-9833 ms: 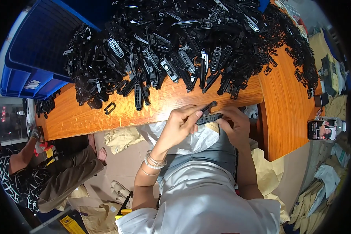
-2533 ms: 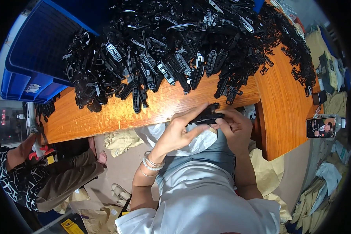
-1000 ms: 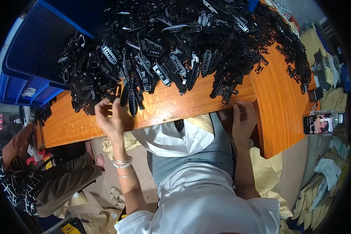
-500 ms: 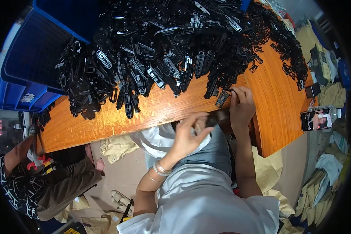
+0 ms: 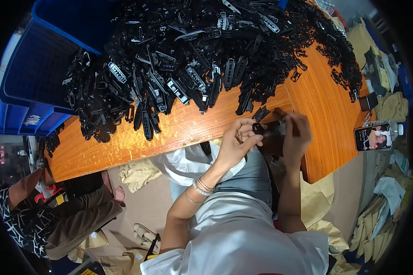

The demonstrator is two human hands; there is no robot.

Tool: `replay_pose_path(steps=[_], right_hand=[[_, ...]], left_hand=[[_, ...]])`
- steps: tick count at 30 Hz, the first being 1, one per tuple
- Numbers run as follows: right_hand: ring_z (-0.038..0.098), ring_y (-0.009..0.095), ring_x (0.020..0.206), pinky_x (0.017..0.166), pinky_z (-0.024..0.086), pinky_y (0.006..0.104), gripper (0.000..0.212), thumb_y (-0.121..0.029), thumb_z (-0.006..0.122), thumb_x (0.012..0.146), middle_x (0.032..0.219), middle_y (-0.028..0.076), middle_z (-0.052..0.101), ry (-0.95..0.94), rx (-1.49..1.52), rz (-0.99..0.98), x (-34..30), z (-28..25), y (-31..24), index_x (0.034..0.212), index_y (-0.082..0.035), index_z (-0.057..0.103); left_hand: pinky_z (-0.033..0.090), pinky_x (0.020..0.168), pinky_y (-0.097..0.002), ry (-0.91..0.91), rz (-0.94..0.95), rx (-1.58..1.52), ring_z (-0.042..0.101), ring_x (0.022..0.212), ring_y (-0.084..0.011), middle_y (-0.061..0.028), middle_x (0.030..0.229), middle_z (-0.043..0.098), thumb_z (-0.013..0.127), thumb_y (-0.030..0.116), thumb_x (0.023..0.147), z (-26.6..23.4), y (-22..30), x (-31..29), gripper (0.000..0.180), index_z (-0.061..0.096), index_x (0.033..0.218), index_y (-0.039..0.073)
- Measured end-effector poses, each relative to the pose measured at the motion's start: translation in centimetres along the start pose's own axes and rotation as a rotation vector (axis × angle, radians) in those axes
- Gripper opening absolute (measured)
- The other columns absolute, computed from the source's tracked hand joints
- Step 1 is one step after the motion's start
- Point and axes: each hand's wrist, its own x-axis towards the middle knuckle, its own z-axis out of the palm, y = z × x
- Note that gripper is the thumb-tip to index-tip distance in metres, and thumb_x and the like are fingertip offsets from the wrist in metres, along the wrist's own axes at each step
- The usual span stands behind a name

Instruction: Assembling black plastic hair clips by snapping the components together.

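My left hand (image 5: pixel 237 141) is at the table's front edge, its fingers closed around a small black plastic part (image 5: pixel 257 129). Bracelets ring that wrist. Just to the right, my right hand (image 5: pixel 299 134) is raised with its fingers bent; motion blurs the fingertips, so whether they hold anything is unclear. A loose black plastic piece (image 5: pixel 261 113) lies on the wood just beyond my left fingers. Farther back, a large heap of black plastic parts (image 5: pixel 169 59), some with shiny ladder-like slots, covers much of the table.
The wooden table (image 5: pixel 321 151) curves around me. Blue crates (image 5: pixel 36 82) stand at the left, and a phone (image 5: pixel 373 137) leans at the right edge. A white plastic bag (image 5: pixel 181 165) hangs by my lap. Another person's legs (image 5: pixel 85 220) are at lower left.
My left hand has moved up and right to the table edge, bringing the black part into clearer view. My right hand has shifted right and toward me, away from the loose piece.
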Motion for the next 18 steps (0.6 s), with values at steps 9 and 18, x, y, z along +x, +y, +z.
replay_pose_path(steps=[9, 18], right_hand=[[0.054, 0.014, 0.068, 0.056, 0.041, 0.0219, 0.017, 0.004, 0.062, 0.07, 0.083, 0.007, 0.056, -0.28, 0.196, 0.04, -0.9, -1.2, -3.9, 0.086, -0.001, 0.064], [0.054, 0.019, 0.081, 0.066, 0.043, 0.0247, 0.014, 0.005, 0.057, 0.069, 0.097, 0.016, 0.055, -0.253, 0.384, -0.179, -1.1, -1.8, -3.0, 0.082, 0.003, 0.061]], left_hand=[[0.051, 0.062, -0.0254, -0.11, 0.008, -0.145, 0.062, 0.079, -0.0199, -0.0134, 0.092, 0.055, 0.055, -0.008, 0.079, 0.4, 1.7, -0.5, 0.032, 0.041, 0.108, -0.004], [0.052, 0.065, -0.0253, -0.161, -0.161, -0.336, 0.062, 0.078, -0.0182, -0.0124, 0.088, 0.061, 0.056, 0.001, 0.082, -0.3, 3.4, 0.2, 0.026, 0.046, 0.105, -0.005]])
